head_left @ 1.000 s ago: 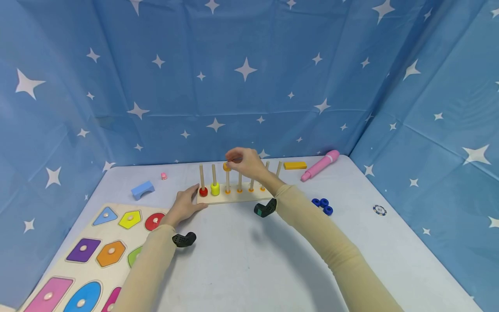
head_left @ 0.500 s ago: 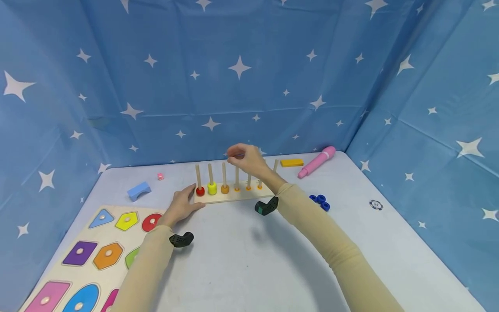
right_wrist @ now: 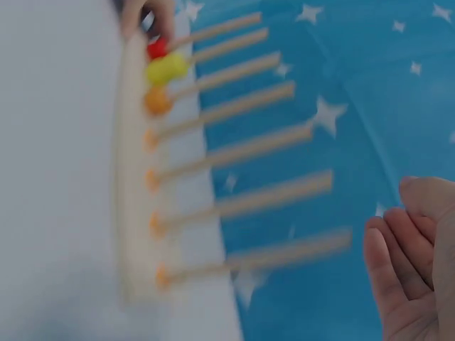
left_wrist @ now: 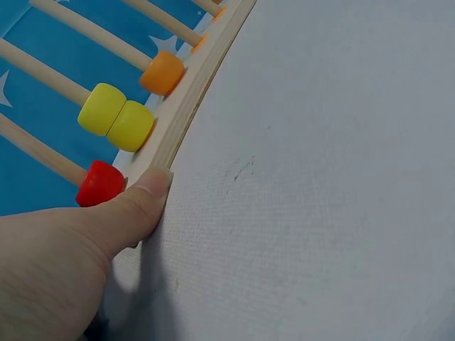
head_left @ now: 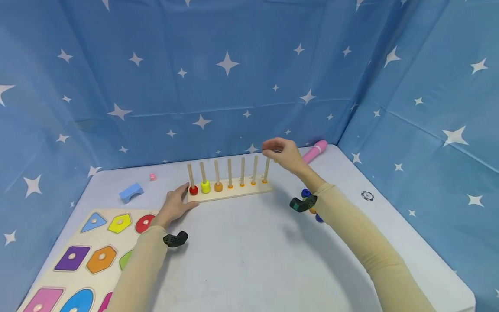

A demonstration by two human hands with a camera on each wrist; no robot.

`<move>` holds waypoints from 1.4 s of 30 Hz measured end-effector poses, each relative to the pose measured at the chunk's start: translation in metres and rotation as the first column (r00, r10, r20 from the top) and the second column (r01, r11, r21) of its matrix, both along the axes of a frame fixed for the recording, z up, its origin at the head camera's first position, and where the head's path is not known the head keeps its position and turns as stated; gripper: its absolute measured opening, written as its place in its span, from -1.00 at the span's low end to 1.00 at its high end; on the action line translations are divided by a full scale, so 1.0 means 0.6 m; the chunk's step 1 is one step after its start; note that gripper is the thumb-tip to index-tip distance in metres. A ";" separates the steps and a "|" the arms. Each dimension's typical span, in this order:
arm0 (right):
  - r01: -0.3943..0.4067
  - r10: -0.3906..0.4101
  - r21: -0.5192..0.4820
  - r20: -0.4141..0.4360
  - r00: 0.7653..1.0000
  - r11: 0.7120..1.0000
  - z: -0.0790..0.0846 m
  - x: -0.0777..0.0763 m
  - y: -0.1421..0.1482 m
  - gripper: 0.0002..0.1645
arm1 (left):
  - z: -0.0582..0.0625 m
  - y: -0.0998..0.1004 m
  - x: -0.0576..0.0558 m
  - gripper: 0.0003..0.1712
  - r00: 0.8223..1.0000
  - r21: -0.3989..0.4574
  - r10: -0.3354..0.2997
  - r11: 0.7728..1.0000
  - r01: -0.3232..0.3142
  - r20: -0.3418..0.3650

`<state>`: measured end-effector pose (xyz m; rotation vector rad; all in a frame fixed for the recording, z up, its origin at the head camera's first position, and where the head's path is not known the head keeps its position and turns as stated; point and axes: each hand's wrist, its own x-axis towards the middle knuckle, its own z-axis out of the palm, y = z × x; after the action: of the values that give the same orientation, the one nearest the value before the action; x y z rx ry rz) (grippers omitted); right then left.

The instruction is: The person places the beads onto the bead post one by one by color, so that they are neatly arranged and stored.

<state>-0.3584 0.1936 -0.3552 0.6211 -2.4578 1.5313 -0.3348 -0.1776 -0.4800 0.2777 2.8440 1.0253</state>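
Note:
My left hand (head_left: 174, 204) holds the left end of a wooden peg board (head_left: 249, 190), its thumb along the front edge and its fingers around the end. A row of upright pegs stands on it. From the left, the first carries a red bead (left_wrist: 101, 183), the second two yellow beads (left_wrist: 130, 126), the third an orange bead (left_wrist: 163, 73); the other pegs are bare. My right hand (head_left: 283, 152) is in the air beside the top of the rightmost peg (right_wrist: 298, 250). Loosely bent fingers (right_wrist: 384, 266) and an empty palm show in the right wrist view.
Blue beads (head_left: 306, 193) and an orange one lie partly behind the right wrist. A pink toy microphone (head_left: 316, 151) and a poker chip (head_left: 367, 196) are at the right. A shape puzzle (head_left: 93, 237), blue arch block (head_left: 131, 192) and small pink piece (head_left: 153, 177) lie left.
The orange bead has dropped from the top of the third peg to its base, let go by my right hand. That hand has since moved right. The left hand stays on the board.

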 end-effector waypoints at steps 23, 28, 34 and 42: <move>0.112 -0.128 0.215 0.059 0.990 0.970 -0.178 0.146 0.217 -0.73 | 0.001 -0.021 0.000 0.01 1.000 0.006 0.022 1.000 -0.022 0.011; 0.162 -0.151 0.284 -0.060 0.987 0.945 -0.191 0.170 0.219 -0.70 | 0.001 -0.013 -0.002 0.00 1.000 -0.005 0.006 1.000 -0.006 0.006; 0.205 -0.210 0.301 -0.017 0.978 0.931 -0.194 0.181 0.213 -0.68 | -0.001 -0.008 -0.002 -0.01 1.000 -0.006 0.003 1.000 -0.003 0.006; 0.282 -0.303 0.296 0.025 0.953 0.913 -0.192 0.190 0.210 -0.68 | -0.002 0.000 0.001 -0.01 1.000 -0.007 0.003 1.000 -0.003 0.002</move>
<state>-0.2446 0.3197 -0.4704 0.2228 -2.7037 1.1089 -0.3341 -0.1775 -0.4814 0.2716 2.8465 1.0154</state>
